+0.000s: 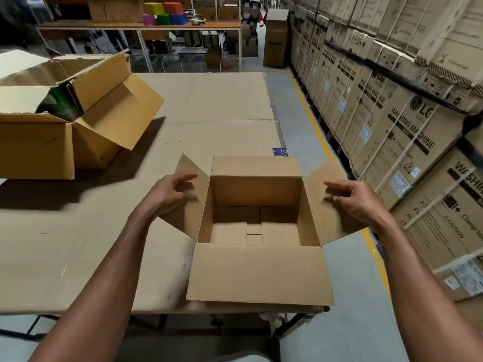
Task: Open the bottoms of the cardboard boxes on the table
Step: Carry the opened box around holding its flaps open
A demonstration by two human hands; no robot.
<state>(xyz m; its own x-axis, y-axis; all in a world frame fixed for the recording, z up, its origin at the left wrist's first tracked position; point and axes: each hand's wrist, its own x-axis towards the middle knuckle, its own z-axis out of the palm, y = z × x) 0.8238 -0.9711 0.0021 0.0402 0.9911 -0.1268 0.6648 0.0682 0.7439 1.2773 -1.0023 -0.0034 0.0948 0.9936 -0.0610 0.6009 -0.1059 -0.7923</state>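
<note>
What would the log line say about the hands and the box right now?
box: top flaps spread, bottom shut | left hand: open, over left flap | right hand: open, over right flap

Plain tan cardboard box (257, 273), beige table (78, 244), yellow floor line (311, 118), bright multicoloured cubes (164, 14)

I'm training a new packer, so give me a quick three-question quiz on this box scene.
1. True or false: the top flaps of the cardboard box in front are folded shut.
2. Which hand is over the box's right flap? A) left hand B) right hand
3. What colour is the line painted on the aisle floor?

Key: 1 false, they are spread open; 2 B; 3 yellow.
</note>
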